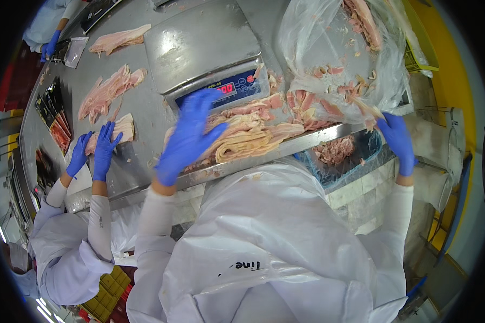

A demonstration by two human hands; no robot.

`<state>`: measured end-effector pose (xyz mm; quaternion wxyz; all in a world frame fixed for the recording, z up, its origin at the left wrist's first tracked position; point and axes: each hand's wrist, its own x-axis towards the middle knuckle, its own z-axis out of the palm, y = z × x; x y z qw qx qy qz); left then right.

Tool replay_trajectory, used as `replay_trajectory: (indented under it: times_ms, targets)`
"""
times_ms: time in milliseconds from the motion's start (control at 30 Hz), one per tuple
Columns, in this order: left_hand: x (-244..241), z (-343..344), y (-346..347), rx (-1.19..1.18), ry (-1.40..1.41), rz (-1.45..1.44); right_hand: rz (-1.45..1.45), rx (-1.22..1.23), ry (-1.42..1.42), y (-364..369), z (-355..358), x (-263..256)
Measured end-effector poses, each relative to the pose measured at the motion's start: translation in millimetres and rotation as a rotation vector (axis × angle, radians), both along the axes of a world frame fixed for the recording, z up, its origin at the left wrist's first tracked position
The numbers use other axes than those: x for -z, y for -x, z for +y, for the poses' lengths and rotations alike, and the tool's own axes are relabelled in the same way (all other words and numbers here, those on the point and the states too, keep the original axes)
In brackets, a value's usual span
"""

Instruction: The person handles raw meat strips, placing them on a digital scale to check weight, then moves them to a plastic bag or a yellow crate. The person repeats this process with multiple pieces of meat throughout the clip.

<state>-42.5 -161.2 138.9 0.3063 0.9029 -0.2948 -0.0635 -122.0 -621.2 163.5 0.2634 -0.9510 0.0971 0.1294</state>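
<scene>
My left hand (192, 133), in a blue glove and blurred by motion, hovers with fingers spread in front of the digital scale (204, 44), partly covering its lit display. Beneath and beside it a folded pile of thin, fatty meat slices (246, 139) lies along the table's front edge. My right hand (398, 137), also gloved in blue, is closed on the end of a pale strip of meat (365, 107) at the right table edge. This strip runs back over a clear plastic bag (307, 38), which has meat scraps (307, 107) around its near side.
Below the table edge, a blue-lined tray (363, 161) holds meat trimmings (335, 149). At left, a co-worker's gloved hands (101, 149) press on meat slices (125, 127). More slices (111, 93) and printed packets (54, 115) lie on the steel table (141, 105). A yellow-green crate (422, 48) stands at right.
</scene>
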Motion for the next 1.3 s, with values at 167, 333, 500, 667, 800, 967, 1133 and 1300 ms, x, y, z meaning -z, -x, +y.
replay_trajectory:
  times_ms: [167, 333, 500, 667, 800, 967, 1133, 1300]
  targets:
    - [43, 109, 27, -0.113, -0.262, 0.054, 0.074, -0.119, 0.547, 99, -121, 81]
    - [62, 94, 50, -0.251, -0.286, 0.224, -0.261, -0.151, 0.397, 18, 0, 27]
    - [56, 93, 41, -0.191, -0.123, 0.251, -0.453, -0.82, -0.338, -25, 221, 58]
    - [35, 96, 33, -0.147, -0.016, 0.399, -0.135, -0.98, -0.308, -61, 214, 54]
    - [-8, 81, 24, -0.138, -0.102, 0.441, 0.153, -0.706, -0.536, -92, 154, 37]
    - [-67, 45, 6, 0.08, -0.418, 0.045, -0.122, -0.733, -0.077, -107, 153, 14]
    - [-146, -9, -43, 0.389, -0.407, -0.016, -0.128, -0.655, -0.942, -87, 235, 18]
    - [-146, 17, -67, 0.212, -0.352, 0.491, 0.028, -0.641, -0.716, -100, 198, 22]
